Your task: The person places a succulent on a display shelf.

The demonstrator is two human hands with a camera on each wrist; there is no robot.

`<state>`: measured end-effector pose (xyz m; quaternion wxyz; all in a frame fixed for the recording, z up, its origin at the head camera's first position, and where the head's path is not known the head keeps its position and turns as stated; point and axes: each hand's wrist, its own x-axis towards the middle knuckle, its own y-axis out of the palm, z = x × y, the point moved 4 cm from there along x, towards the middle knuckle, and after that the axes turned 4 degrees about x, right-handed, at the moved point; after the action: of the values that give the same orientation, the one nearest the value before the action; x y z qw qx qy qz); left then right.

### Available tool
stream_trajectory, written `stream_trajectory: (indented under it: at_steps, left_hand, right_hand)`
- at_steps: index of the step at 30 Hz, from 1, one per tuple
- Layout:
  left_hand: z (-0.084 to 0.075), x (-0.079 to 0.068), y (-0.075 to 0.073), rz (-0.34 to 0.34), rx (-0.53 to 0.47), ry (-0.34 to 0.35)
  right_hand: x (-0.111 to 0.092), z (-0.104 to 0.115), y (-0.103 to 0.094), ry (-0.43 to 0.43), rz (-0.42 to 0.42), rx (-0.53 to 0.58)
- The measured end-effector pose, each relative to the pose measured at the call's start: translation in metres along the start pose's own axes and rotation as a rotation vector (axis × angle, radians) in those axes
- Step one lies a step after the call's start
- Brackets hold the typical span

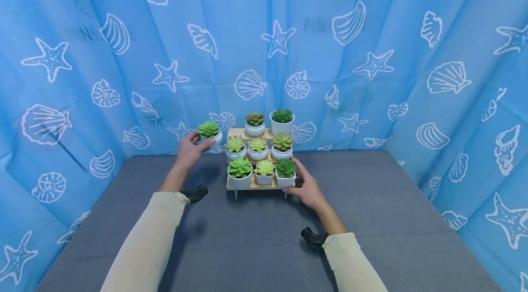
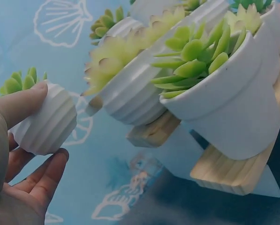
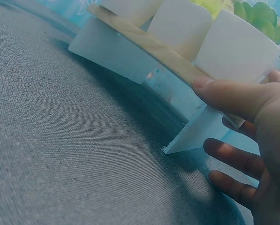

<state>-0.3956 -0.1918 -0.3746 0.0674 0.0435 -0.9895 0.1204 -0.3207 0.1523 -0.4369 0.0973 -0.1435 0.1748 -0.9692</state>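
In the head view, my left hand (image 1: 190,147) holds a small potted succulent (image 1: 214,137) in the air, left of a three-tier wooden plant stand (image 1: 236,133). The left wrist view shows that pot's ribbed white side (image 2: 53,122) between the thumb above and fingertips below. My right hand (image 1: 309,187) grips the right end of the stand's lowest board (image 3: 149,44), thumb on its front edge beside a square white pot (image 3: 233,49). That pot bears a dark green succulent (image 1: 285,168). The other right fingers spread below and behind the board, partly hidden.
Several potted succulents stand on the tiers, including a reddish one (image 1: 255,118) and a dark green one (image 1: 282,115) on top. Pale legs (image 3: 191,133) raise the stand off the grey tabletop (image 1: 247,246). A blue shell-print curtain (image 1: 255,21) hangs close behind.
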Motion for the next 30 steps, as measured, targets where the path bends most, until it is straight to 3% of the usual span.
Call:
stream_trajectory:
  at_steps: [18, 30]
  left_hand:
    - [-0.01, 0.012, 0.019, -0.034, -0.014, -0.007]
    - [-0.016, 0.015, 0.034, -0.042, 0.043, -0.013]
  right_hand:
    - [0.0, 0.001, 0.0, 0.021, 0.0, 0.006]
    - [0.001, -0.002, -0.001, 0.013, 0.007, 0.018]
